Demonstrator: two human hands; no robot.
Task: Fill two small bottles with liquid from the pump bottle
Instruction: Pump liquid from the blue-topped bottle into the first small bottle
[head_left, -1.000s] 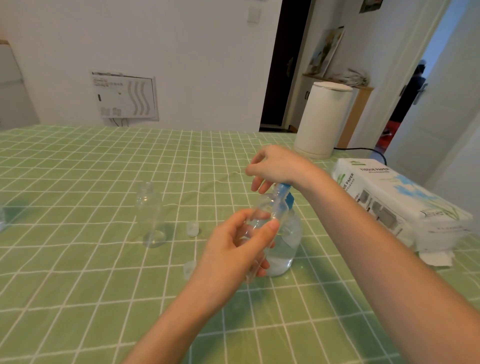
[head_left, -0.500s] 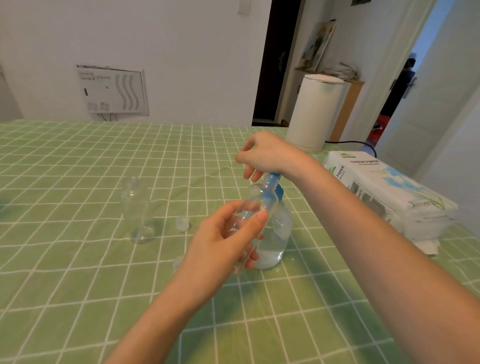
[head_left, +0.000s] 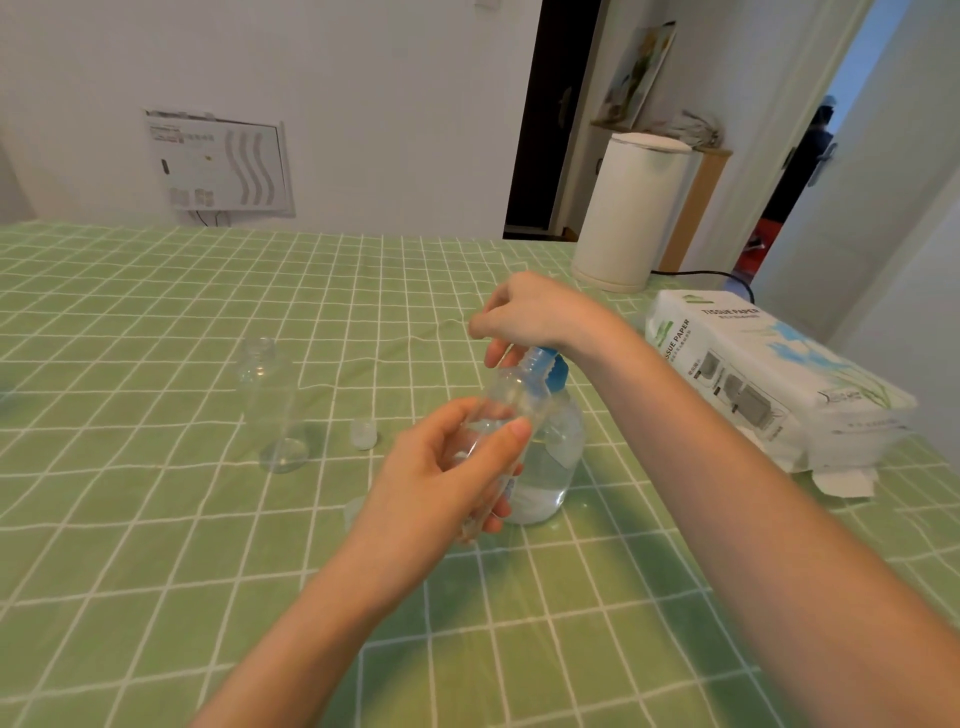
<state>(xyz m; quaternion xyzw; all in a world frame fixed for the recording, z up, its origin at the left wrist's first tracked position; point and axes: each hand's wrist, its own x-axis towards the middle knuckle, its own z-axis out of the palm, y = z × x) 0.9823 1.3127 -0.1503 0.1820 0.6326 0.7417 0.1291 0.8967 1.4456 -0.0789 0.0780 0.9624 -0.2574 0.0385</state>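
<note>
Pump bottle (head_left: 550, 467): upright on the green checked tablecloth (head_left: 156, 545), part full of clear liquid, topped by a blue pump head (head_left: 551, 370).
Right hand (head_left: 535, 317): on top of the pump bottle, fingers curled down over the blue pump head.
Left hand (head_left: 441, 488): just in front of the pump bottle, fingers and thumb wrapped round the held small bottle (head_left: 506, 410).
Held small bottle: clear, tilted, mouth against the pump bottle's spout; fill level cannot be told.
Second small bottle (head_left: 267, 400): upright, uncapped, untouched, well left of the pump bottle.
Cap (head_left: 362, 434): between the pump bottle and the second small bottle.
Tissue pack (head_left: 769, 384): right of the pump bottle.
</note>
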